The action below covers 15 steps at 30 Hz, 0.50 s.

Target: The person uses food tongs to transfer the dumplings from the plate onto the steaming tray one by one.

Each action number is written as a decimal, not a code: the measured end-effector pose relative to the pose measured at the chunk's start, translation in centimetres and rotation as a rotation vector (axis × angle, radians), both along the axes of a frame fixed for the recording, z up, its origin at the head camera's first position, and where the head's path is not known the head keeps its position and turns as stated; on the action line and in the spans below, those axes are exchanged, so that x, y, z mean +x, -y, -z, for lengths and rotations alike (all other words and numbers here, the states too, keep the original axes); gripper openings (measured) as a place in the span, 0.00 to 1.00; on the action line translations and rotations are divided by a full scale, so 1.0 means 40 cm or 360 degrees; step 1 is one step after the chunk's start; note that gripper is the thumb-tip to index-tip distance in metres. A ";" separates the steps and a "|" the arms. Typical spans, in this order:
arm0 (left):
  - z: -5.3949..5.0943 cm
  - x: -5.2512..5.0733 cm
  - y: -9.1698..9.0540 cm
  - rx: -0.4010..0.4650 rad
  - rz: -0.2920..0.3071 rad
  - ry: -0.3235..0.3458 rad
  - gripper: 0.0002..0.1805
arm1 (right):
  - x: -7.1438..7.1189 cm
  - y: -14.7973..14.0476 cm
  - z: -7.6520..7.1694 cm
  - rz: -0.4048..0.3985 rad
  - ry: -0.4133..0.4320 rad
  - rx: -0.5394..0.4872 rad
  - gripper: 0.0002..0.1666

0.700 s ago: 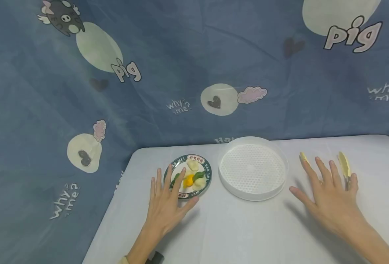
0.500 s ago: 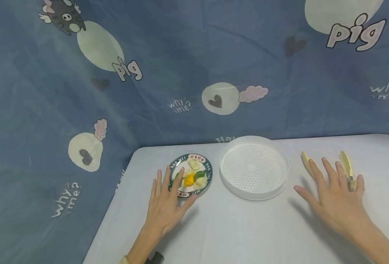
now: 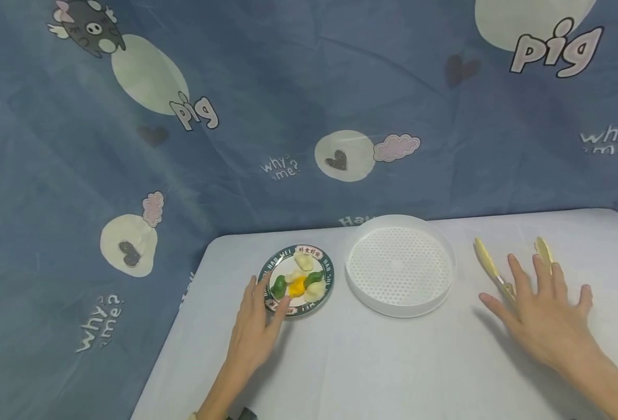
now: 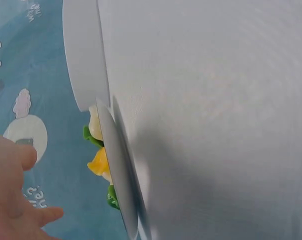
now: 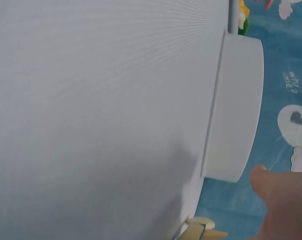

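A small plate [image 3: 332, 279] with a green patterned rim holds several dumpling-shaped pieces: yellow [image 3: 297, 286], green [image 3: 278, 287] and white [image 3: 315, 291]. My left hand [image 3: 256, 332] hovers at the plate's left front edge, fingers loosely extended, holding nothing. In the left wrist view the plate [image 4: 116, 170] appears edge-on, apart from the thumb and fingers. Over on the right, my right hand [image 3: 552, 321] is spread above a pair of tongs [image 3: 484, 256] with yellow ends, hiding their near part. The tongs [image 5: 193, 230] peek in at the bottom of the right wrist view.
A round white perforated tray [image 3: 400, 262] with a raised rim stands between plate and tongs, near the back of the white table [image 3: 382, 367]. A blue printed cloth [image 3: 267, 76] hangs behind the table's far edge.
My left hand has drawn back slightly leftward, its fingers closer together, uncovering a green dumpling. My right hand has shifted right, exposing more of the tongs' left arm. Plate and tray stay put.
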<state>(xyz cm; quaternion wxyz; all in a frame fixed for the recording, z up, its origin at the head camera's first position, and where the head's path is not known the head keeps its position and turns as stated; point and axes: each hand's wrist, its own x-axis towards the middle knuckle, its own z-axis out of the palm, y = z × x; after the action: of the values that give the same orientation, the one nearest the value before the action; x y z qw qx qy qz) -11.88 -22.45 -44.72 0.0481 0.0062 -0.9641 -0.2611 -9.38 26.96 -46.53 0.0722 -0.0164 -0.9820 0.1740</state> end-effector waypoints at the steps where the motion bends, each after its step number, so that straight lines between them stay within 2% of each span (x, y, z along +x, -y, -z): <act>1: 0.001 -0.001 0.002 0.0053 -0.0008 0.0002 0.43 | 0.000 -0.004 0.001 0.0008 0.0009 -0.0003 0.58; 6: 0.000 0.000 0.008 0.0242 -0.0022 0.0033 0.40 | 0.000 -0.021 0.001 0.0031 0.0088 -0.0001 0.58; 11: 0.005 -0.004 0.010 0.0342 -0.0033 0.0050 0.38 | 0.002 -0.032 0.003 0.0045 0.0130 -0.0008 0.59; 15: 0.009 -0.009 0.006 0.0456 -0.0086 0.0104 0.40 | 0.005 -0.036 0.002 0.0059 0.0145 -0.0002 0.60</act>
<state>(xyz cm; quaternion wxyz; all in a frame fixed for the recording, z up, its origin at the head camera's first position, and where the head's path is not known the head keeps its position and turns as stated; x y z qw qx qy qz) -12.23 -22.70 -45.07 0.0225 0.0475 -0.9175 -0.3944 -9.20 28.40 -46.61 0.0307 -0.0426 -0.9836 0.1724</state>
